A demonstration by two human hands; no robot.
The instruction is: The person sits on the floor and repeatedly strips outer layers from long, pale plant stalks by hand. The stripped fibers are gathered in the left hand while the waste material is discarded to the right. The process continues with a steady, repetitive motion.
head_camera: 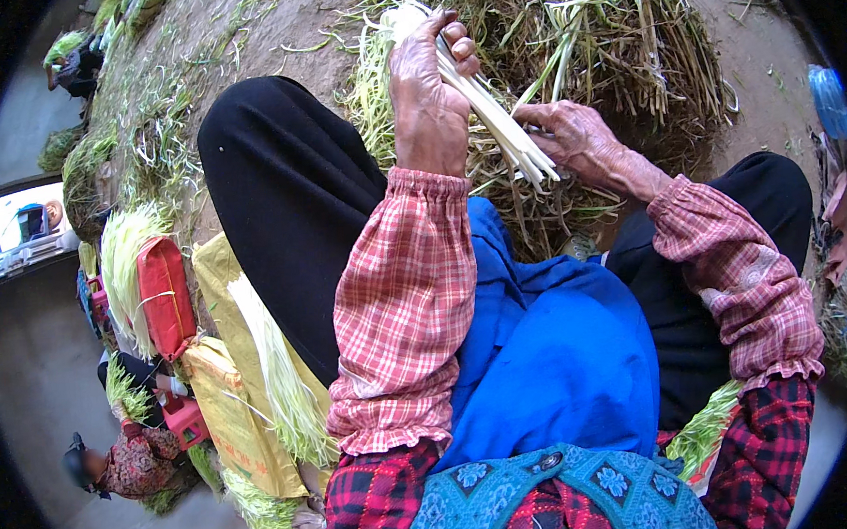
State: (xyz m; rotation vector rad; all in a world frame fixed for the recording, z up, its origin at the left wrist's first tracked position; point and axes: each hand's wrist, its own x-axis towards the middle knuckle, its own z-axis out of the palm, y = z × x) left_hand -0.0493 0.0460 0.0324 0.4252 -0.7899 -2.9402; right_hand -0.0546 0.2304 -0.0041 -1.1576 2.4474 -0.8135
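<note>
My left hand (431, 97) is closed around a bundle of pale, yellowish-white leafy vegetable stalks (496, 120), whose cut-looking ends point down and right. The fingers of my right hand (574, 139) are bent beside the lower part of the bundle, near a thin green stalk (540, 86); whether they pinch it cannot be told. In front of me lies a large heap of green and dried brown stalks (636, 55). Pale leaves (363, 115) hang and lie behind my left wrist.
To the left on the ground are yellow woven sacks (240, 421) with pale stalks (285, 375) on them, a red sack (166, 298) and a pink stool (184, 422). A person (133, 457) sits beyond, holding greens. Another person (79, 67) is at the upper left. Loose leaves litter the dirt floor.
</note>
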